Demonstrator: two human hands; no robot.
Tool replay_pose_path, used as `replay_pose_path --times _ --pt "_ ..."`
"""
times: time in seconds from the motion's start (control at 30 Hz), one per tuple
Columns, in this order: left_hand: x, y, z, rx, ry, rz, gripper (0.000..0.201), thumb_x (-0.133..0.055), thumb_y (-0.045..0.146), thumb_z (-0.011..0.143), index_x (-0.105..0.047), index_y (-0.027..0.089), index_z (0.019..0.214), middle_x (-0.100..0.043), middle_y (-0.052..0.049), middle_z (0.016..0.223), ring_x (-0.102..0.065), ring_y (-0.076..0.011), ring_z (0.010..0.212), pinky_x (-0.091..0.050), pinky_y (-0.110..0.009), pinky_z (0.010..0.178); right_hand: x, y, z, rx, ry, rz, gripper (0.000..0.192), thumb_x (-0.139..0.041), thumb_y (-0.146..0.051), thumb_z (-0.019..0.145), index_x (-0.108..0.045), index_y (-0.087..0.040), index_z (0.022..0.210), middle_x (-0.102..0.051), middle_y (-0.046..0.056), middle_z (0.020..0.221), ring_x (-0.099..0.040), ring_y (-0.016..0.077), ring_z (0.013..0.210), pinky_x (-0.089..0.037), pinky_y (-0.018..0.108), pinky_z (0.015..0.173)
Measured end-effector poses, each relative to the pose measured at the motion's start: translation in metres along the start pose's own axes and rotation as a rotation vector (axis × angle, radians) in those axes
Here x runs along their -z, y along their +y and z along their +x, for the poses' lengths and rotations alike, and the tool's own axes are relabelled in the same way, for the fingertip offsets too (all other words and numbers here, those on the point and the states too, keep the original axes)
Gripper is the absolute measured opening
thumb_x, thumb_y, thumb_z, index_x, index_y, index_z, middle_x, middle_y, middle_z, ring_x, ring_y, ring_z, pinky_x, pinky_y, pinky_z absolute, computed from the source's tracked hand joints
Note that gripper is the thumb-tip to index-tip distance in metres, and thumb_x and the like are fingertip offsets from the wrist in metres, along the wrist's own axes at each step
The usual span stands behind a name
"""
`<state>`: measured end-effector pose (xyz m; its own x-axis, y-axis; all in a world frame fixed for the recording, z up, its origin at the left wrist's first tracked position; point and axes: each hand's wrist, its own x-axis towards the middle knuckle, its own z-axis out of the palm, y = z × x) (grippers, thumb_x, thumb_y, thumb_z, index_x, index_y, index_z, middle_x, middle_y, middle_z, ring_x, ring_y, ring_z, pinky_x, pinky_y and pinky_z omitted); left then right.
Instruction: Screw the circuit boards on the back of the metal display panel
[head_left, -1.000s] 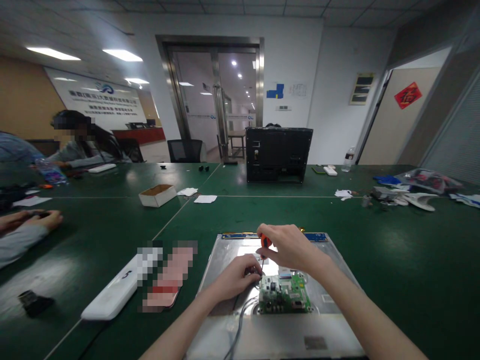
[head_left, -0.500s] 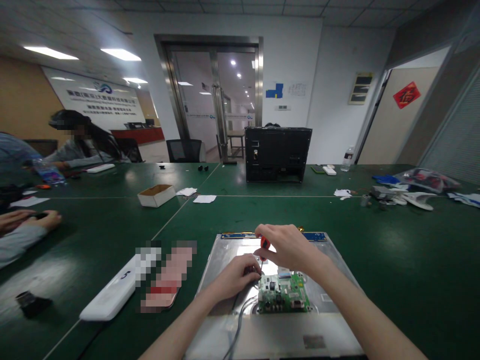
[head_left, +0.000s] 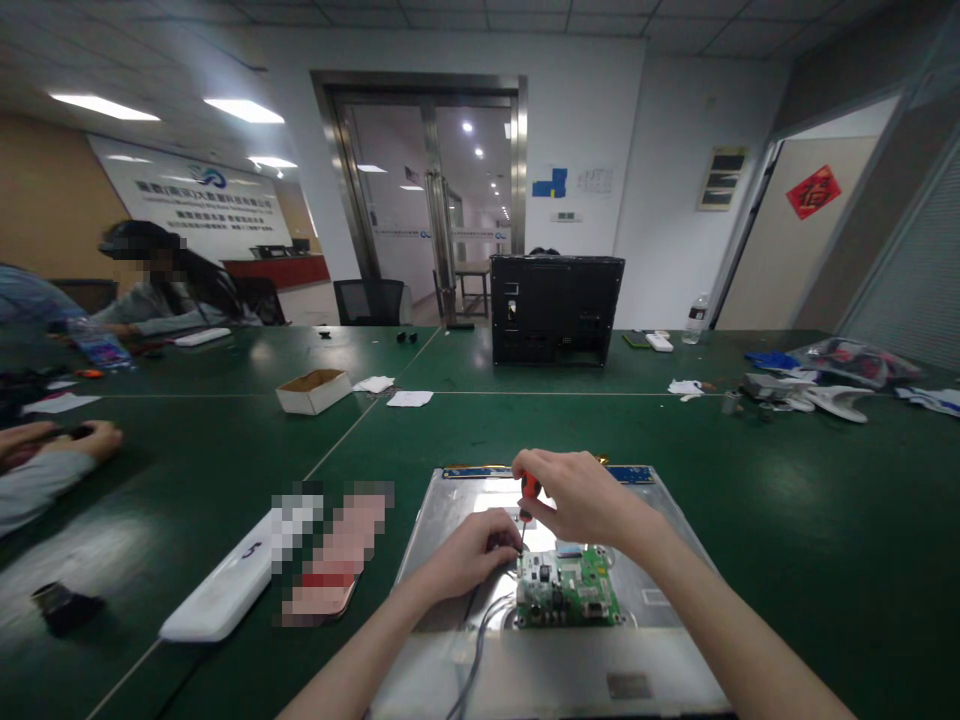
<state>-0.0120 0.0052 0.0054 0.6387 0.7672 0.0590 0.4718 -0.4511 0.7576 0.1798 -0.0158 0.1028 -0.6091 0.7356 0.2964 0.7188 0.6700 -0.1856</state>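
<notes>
Right hand (head_left: 581,497): fingers closed around the orange handle of a small screwdriver (head_left: 529,492), held near upright, tip pointing down toward the far left corner of the green circuit board (head_left: 568,587). Left hand (head_left: 471,552): fingertips pinched together just beside the screwdriver's tip, at the board's far left corner; what they pinch is hidden, so I cannot tell whether it is a screw or the shaft itself. Grey cables (head_left: 480,640) run from that corner toward the near edge of the metal panel (head_left: 660,560).

The board lies flat in the middle of the metal panel, which lies flat at the near edge of the green table (head_left: 787,500), in front of the person. A blue strip (head_left: 630,472) runs along the panel's far edge.

Judgement: the step in hand appears to be driving or loosening a screw at the board's corner, with the left fingers steadying the tip. The next move would call for keeping the driver square to the screw and the cables away from the tip.

To the left of the panel lies a white oblong case (head_left: 225,590). Near the table's left edge rest another person's hands (head_left: 60,440). Toward the far side stand a small open cardboard box (head_left: 313,390) and a black monitor housing (head_left: 556,308); loose items lie at the far right.
</notes>
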Motion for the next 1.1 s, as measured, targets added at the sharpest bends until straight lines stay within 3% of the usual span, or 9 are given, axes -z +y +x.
replay_pose_path --times 0.3,0.57,0.87,1.1 --pt "-0.002 -0.006 0.001 -0.003 0.005 0.013 0.012 -0.055 0.009 0.073 -0.062 0.016 0.080 -0.062 -0.001 0.081 -0.055 -0.0171 0.079 -0.041 -0.025 0.071 0.000 0.001 0.000 0.011 0.004 -0.012 0.015 -0.059 -0.028 0.083 -0.051 -0.020 0.093 -0.066 0.000 0.085 -0.056 0.0139 0.067 -0.023 0.025 0.053" --pt "-0.001 -0.003 0.000 -0.005 0.016 0.006 0.011 -0.055 0.008 0.072 -0.061 0.016 0.077 -0.062 -0.001 0.079 -0.055 -0.0171 0.079 -0.041 -0.025 0.070 0.007 -0.003 -0.004 -0.002 -0.053 0.079 0.024 -0.053 -0.013 0.077 -0.050 -0.018 0.101 -0.063 0.002 0.086 -0.053 0.0128 0.067 -0.025 0.025 0.055" --pt "-0.001 0.000 -0.001 0.009 0.006 0.026 0.010 -0.054 0.011 0.075 -0.062 0.016 0.078 -0.063 -0.002 0.084 -0.056 -0.0183 0.083 -0.042 -0.027 0.073 -0.001 0.002 0.000 -0.024 -0.004 -0.054 0.020 -0.061 -0.035 0.083 -0.049 -0.020 0.090 -0.066 0.000 0.077 -0.058 0.0150 0.065 -0.023 0.025 0.052" --pt "-0.002 -0.002 0.000 0.001 0.020 0.026 0.011 -0.055 0.010 0.073 -0.062 0.017 0.078 -0.063 -0.001 0.083 -0.056 -0.0175 0.082 -0.043 -0.026 0.074 0.008 -0.002 -0.005 0.021 -0.019 0.044 0.024 -0.055 -0.015 0.077 -0.049 -0.018 0.100 -0.064 0.002 0.089 -0.055 0.0138 0.068 -0.028 0.025 0.055"
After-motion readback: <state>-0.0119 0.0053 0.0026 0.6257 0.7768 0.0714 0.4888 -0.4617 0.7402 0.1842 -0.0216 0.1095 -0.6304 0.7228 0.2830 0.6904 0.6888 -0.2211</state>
